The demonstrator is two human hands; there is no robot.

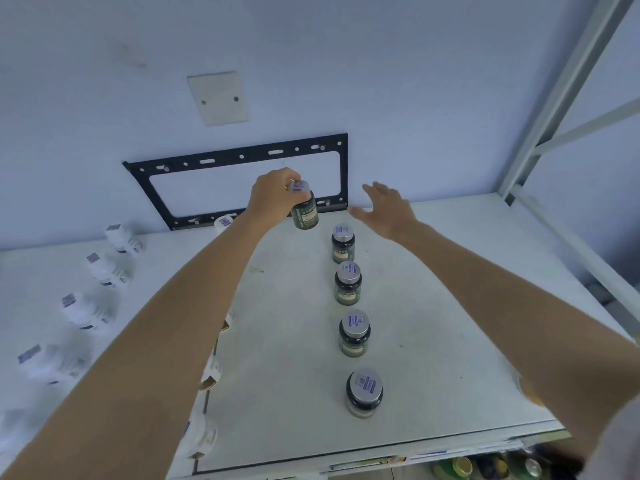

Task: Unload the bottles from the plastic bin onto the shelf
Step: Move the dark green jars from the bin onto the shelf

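- Head view, far left: a row of white plastic bottles (pixel 104 271) with barcode stickers on their caps stands on the pale grey shelf board (pixel 433 306), going from the near edge toward the wall. They are blurred, so I cannot count them surely.
- Just right of them, the left forearm hides part of a second row of white bottles with tan labels (pixel 212 370).
- The left hand (pixel 273 199) is raised above the back part of the shelf. Its fingers are curled around the silver cap of a dark green glass bottle with a beige label (pixel 305 213), which hangs a little tilted and does not seem to touch the board.
- Behind this hand, a black metal mounting frame (pixel 242 157) is fixed on the light blue wall, and a cream blank cover plate (pixel 218 98) is above it.
- Right of the held bottle, four more dark green bottles with silver caps (pixel 349 283) stand upright in one line from the back toward the front edge, apart from each other.
- The right hand (pixel 388 211) is above the board near the rear bottle of this line, fingers spread and straight, grasping nothing.
- Far right: the grey metal shelf upright (pixel 568 98) rises at the corner.
- Under the front edge, at the lower right, some dark and green items (pixel 485 467) show, too unclear to name.
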